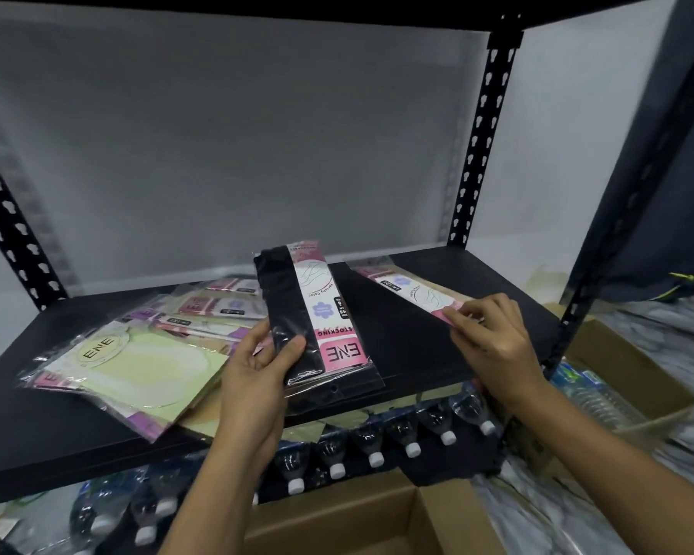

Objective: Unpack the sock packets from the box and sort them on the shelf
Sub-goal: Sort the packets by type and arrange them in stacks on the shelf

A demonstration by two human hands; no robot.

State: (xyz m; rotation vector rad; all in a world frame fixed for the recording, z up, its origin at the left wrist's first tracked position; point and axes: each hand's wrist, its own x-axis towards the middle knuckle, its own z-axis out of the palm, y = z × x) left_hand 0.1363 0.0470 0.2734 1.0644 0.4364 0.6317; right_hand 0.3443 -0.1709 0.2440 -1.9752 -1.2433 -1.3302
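Observation:
My left hand grips a black sock packet with a pink and white ENE label, held tilted above the black shelf. My right hand pinches the near end of a second black packet with a pink label that lies flat on the shelf, to the right of the first. On the left of the shelf lies a loose pile of beige and green packets. An open cardboard box stands below the shelf in front of me; what it holds is hidden.
Rows of plastic water bottles with white caps lie on the level under the shelf. Another cardboard box with bottles stands at the right. Perforated black uprights frame the shelf; a white wall is behind.

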